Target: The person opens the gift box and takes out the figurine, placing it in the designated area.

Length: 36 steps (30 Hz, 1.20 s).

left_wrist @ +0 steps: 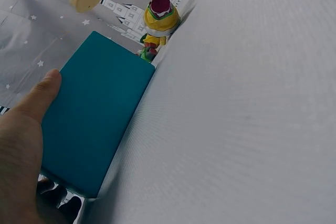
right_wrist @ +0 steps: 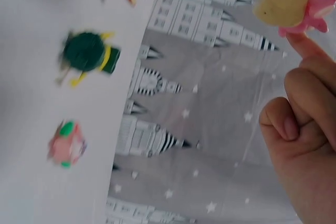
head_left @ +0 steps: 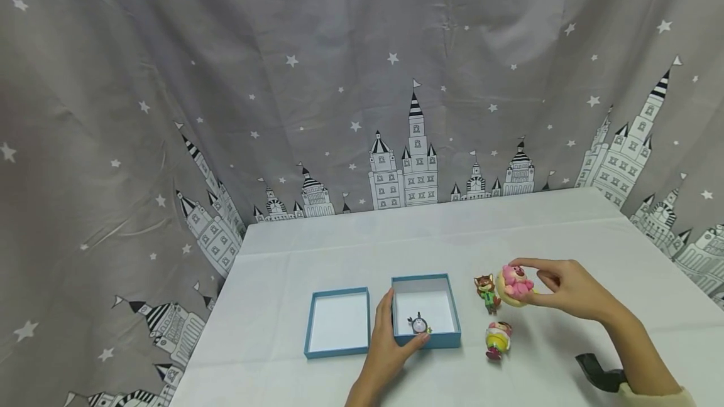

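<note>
My left hand [head_left: 386,352] grips the near left corner of a blue open box [head_left: 427,340], thumb along its front wall. Inside that box sits a small dark-and-white figurine [head_left: 419,324]. To the right, my right hand [head_left: 574,291] pinches a pink bear figurine [head_left: 517,284] with a round cream base, held between thumb and index finger. In the right wrist view the remaining fingers [right_wrist: 310,93] are curled below it. A fox figurine [head_left: 487,294] in green is just left of the bear, and a yellow-clothed figurine [head_left: 498,339] lies nearer me.
A shallow blue-rimmed lid [head_left: 337,353] lies left of the box on the white table [head_left: 271,306]. The right wrist view shows a dark green figurine [right_wrist: 84,52] and a pink-and-green one [right_wrist: 67,144] on the white surface. A grey castle-print curtain [head_left: 339,36] hangs behind.
</note>
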Tool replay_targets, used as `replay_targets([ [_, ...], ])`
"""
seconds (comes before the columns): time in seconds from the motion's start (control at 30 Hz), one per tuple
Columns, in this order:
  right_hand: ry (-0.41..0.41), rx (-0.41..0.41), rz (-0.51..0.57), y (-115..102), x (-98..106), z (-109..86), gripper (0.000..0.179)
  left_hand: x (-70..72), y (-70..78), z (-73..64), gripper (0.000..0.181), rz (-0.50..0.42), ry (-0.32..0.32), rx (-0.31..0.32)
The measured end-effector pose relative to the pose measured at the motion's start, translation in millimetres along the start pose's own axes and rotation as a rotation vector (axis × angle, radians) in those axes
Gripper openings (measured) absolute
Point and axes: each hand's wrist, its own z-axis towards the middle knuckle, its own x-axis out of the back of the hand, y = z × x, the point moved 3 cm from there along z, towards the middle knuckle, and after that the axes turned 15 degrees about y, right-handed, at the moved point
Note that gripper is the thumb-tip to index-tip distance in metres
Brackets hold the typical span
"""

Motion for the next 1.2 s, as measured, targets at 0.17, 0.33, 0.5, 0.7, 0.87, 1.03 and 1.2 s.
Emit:
replay_targets([
  [0.17,-0.021,-0.018,-0.006,11,10,-14.5,0.049,0.4,1.0,0.5,0.101,0.003,-0.009,0.026],
  [0.33,-0.047,-0.04,-0.017,25,17,-30.3,0.049,-0.4,1.7,0.9,0.102,0.007,-0.018,0.039],
  [0.5,-0.105,-0.018,-0.005,37,16,-43.8,0.051,0.4,1.9,0.7,0.102,0.011,-0.018,0.038],
  [0.7,-0.165,-0.01,-0.021,50,8,-51.3,0.05,0.6,1.6,0.6,0.101,0.012,-0.017,0.036],
  [0.87,-0.189,-0.02,-0.027,58,2,-53.5,0.051,0.7,2.2,0.6,0.102,0.011,-0.022,0.039],
  [1.03,-0.22,-0.035,-0.036,64,-2,-55.0,0.052,1.2,2.6,0.6,0.101,0.011,-0.023,0.042],
  [1.2,-0.253,-0.062,-0.039,69,-6,-55.5,0.054,1.4,2.3,0.7,0.101,0.007,-0.02,0.036],
])
